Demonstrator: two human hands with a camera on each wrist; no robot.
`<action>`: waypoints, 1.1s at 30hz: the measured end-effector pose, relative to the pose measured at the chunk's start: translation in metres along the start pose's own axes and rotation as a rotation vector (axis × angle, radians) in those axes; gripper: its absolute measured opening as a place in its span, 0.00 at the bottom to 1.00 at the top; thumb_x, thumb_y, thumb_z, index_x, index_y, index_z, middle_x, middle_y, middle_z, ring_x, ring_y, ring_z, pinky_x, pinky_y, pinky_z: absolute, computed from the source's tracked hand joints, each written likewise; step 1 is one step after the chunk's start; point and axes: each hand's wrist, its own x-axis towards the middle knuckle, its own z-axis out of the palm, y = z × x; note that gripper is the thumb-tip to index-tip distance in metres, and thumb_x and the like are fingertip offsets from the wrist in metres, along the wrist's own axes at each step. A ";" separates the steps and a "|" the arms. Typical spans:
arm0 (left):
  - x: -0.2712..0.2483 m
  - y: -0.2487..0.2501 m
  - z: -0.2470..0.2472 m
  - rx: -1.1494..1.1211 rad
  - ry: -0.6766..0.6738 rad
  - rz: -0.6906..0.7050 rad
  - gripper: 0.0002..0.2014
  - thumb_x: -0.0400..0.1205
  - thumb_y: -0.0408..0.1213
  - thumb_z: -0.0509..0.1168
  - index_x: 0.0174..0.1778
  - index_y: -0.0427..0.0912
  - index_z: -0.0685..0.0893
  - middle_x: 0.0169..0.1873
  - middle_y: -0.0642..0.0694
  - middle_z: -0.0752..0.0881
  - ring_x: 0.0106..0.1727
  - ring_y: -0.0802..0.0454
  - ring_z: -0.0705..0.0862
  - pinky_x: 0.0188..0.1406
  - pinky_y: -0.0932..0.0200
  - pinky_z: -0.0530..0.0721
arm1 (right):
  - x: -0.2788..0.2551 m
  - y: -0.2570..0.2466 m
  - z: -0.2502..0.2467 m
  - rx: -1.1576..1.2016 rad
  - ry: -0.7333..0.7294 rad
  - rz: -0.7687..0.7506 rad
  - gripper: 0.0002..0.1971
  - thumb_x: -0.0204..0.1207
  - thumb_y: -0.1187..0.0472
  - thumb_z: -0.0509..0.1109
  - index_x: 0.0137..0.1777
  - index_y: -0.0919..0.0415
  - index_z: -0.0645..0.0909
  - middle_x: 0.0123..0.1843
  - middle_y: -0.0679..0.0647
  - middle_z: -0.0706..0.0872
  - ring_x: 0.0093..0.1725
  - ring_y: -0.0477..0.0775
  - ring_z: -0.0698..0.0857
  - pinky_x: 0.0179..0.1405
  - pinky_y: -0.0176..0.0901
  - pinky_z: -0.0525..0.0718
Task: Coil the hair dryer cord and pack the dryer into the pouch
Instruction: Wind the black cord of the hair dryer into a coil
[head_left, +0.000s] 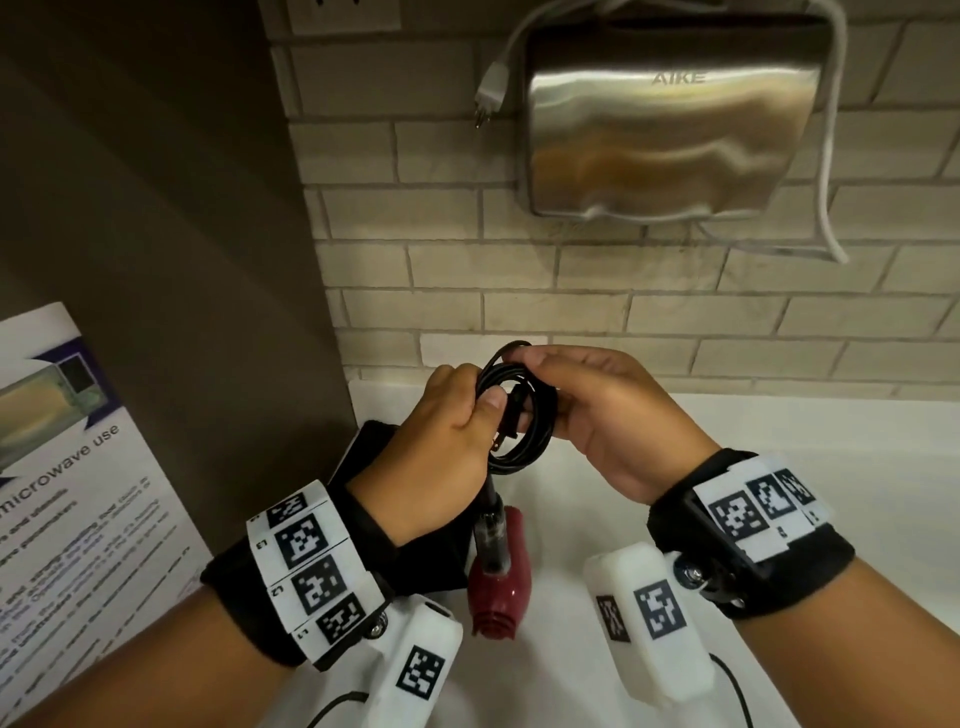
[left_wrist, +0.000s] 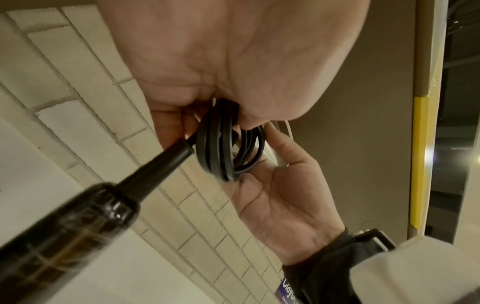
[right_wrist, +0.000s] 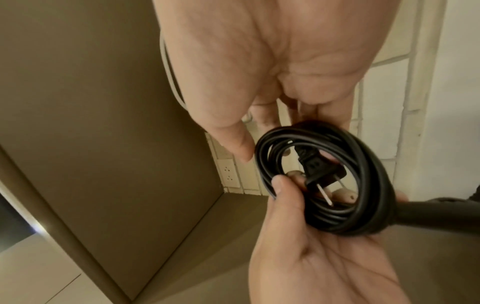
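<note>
Both hands hold the black cord coil (head_left: 519, 415) up over the white counter (head_left: 805, 431). My left hand (head_left: 462, 415) grips the coil's left side, its thumb pressing the loops beside the two-pin plug (right_wrist: 315, 167), which lies inside the ring. My right hand (head_left: 566, 384) curls round the top and right of the coil (right_wrist: 363, 174). The red hair dryer (head_left: 501, 579) hangs below the coil by its dark handle (left_wrist: 78, 226). A black pouch (head_left: 371, 439) lies on the counter under my left wrist, mostly hidden.
A steel wall hand dryer (head_left: 670, 119) is mounted above on the tiled wall, its white plug (head_left: 491, 85) dangling loose. A brown panel (head_left: 182, 208) closes the left side, with a microwave notice (head_left: 78, 467) leaning on it. A wall socket (right_wrist: 228, 172) sits in the corner.
</note>
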 end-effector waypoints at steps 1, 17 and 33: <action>0.000 0.001 0.001 -0.013 0.000 -0.019 0.15 0.90 0.45 0.51 0.56 0.37 0.77 0.54 0.43 0.77 0.55 0.48 0.80 0.58 0.51 0.78 | 0.000 0.000 0.000 0.017 -0.011 0.004 0.15 0.84 0.62 0.67 0.59 0.76 0.86 0.52 0.67 0.87 0.48 0.61 0.86 0.52 0.49 0.88; 0.007 -0.006 0.014 0.069 0.071 -0.099 0.12 0.89 0.44 0.52 0.52 0.40 0.76 0.44 0.48 0.82 0.44 0.51 0.81 0.37 0.63 0.76 | -0.005 0.003 0.000 -0.237 -0.214 0.203 0.30 0.78 0.81 0.63 0.73 0.51 0.71 0.56 0.62 0.86 0.53 0.61 0.89 0.64 0.64 0.87; 0.011 -0.034 -0.040 0.094 -0.177 -0.102 0.07 0.86 0.46 0.60 0.49 0.48 0.78 0.37 0.51 0.84 0.40 0.56 0.83 0.44 0.60 0.80 | -0.034 -0.050 -0.046 -0.921 -0.429 -0.244 0.05 0.84 0.62 0.64 0.51 0.50 0.79 0.37 0.50 0.80 0.36 0.54 0.75 0.39 0.52 0.78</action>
